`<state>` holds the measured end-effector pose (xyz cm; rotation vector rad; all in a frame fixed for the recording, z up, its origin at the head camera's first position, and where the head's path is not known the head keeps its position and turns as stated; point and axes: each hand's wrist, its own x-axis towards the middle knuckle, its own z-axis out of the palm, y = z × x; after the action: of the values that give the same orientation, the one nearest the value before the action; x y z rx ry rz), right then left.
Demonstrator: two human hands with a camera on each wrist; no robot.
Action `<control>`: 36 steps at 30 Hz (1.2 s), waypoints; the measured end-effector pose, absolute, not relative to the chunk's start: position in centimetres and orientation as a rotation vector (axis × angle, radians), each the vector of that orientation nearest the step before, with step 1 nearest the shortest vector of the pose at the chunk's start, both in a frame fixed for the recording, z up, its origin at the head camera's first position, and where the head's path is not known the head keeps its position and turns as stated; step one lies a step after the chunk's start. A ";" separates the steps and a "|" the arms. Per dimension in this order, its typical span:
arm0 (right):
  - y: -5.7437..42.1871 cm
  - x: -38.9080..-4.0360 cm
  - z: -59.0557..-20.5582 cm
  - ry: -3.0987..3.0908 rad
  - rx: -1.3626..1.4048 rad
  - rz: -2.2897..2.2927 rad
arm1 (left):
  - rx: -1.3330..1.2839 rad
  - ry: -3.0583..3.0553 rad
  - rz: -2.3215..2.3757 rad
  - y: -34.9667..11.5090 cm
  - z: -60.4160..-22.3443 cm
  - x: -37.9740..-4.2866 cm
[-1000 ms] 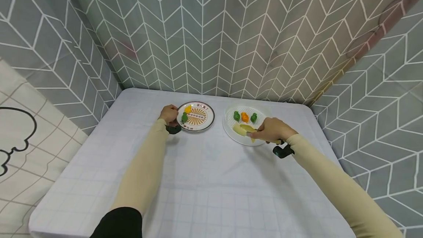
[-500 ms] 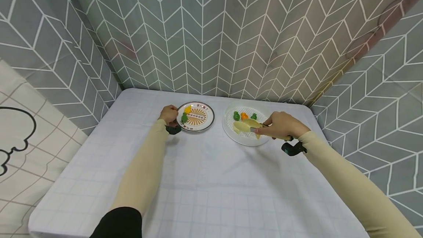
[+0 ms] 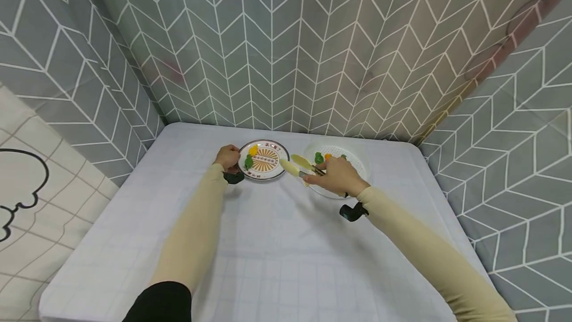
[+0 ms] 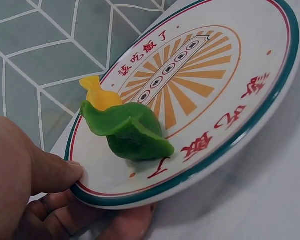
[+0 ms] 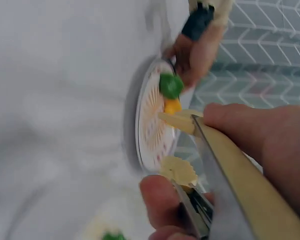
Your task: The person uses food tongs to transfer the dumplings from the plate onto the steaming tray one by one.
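Note:
My left hand [image 3: 228,157] pinches the left rim of a round white plate [image 4: 260,30] with red characters, thumb on top and fingers beneath. On that plate a green dumpling [image 4: 132,132] lies beside a yellow dumpling-like piece [image 4: 101,95]. My right hand [image 3: 337,177] grips tongs [image 3: 290,167] with pale yellow ends and metal parts. Their tips stand apart at the plate's right edge; whether anything is between them I cannot tell. Under the right hand is a white perforated round tray [image 3: 361,163], with a green piece [image 3: 319,158] and an orange piece [image 3: 328,156] showing, partly hidden.
The white-clothed table [image 3: 268,252] carries both dishes near its back edge. Grey chevron-patterned curtains [image 3: 268,48] hang behind and on both sides. Another green piece [image 3: 343,156] sits at the tray's back, mostly covered by the right hand.
My right hand has moved left with the tongs, from over the tray to the plate's right edge, after first shifting slightly right. The left hand stays at the plate rim.

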<state>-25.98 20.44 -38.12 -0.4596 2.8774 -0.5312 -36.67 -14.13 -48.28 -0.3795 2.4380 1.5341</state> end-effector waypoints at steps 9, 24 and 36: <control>13.7 -26.6 -41.1 2.827 -0.552 -0.699 | -0.371 2.433 1.587 -14.4 -48.2 -36.6; 10.2 -27.9 -43.3 2.826 -0.577 -0.671 | -0.378 2.430 1.567 -14.9 -49.0 -36.5; 8.9 -28.1 -44.0 2.907 -0.620 -0.584 | -0.382 2.415 1.585 -14.9 -49.3 -37.0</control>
<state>-28.15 8.86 -43.98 -0.6196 2.9067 -0.5842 -36.97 -14.88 -49.34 -0.3819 2.4155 1.5847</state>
